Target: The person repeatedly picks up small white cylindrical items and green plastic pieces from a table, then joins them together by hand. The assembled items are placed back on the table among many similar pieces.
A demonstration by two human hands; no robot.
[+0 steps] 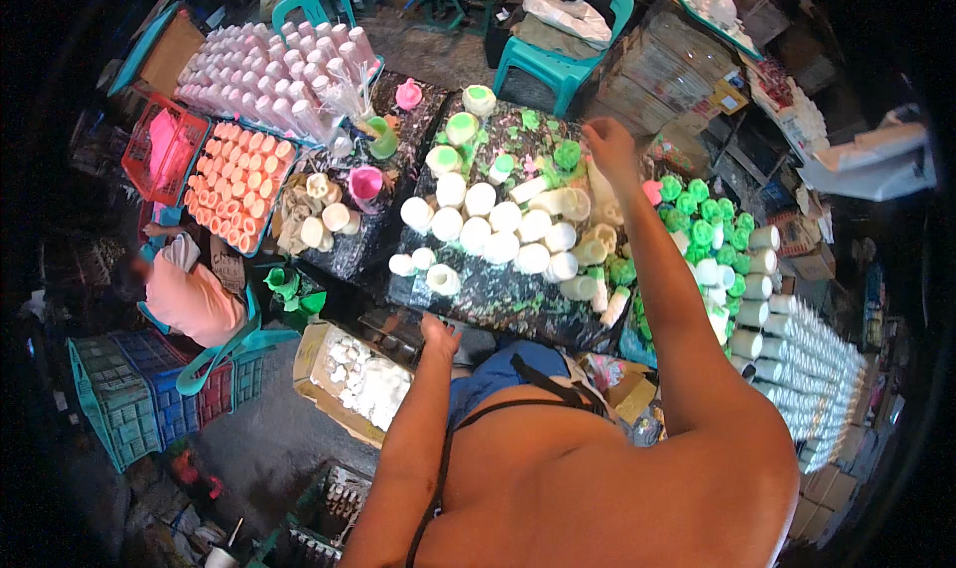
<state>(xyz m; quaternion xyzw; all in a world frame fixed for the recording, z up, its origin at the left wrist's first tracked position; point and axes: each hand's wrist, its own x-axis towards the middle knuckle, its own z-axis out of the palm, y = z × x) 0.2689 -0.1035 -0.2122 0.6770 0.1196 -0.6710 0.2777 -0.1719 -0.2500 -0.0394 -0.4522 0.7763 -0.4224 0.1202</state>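
Note:
My right arm stretches over the table, and my right hand (609,148) hovers by its far right edge. Its fingers bend downward, slightly smeared, and whatever may be in them is hidden. The nearest thing is a green cup-shaped piece (567,154). My left hand (440,337) is low at the table's near edge, fingers apart, with nothing seen in it. Between my hands stand several white cylindrical pieces (480,201) on the dark, paint-spattered tabletop (418,287). Cream hollow molds (595,244) lie at the right, partly behind my forearm. Green-topped molds (461,128) stand at the far left.
Green molded pieces (704,210) and rows of white cylinders (797,344) crowd the right side. Orange cups (239,185) and pinkish cylinders (284,70) fill trays at left. A person (194,294) sits there. A box of white scraps (363,379) stands below the table.

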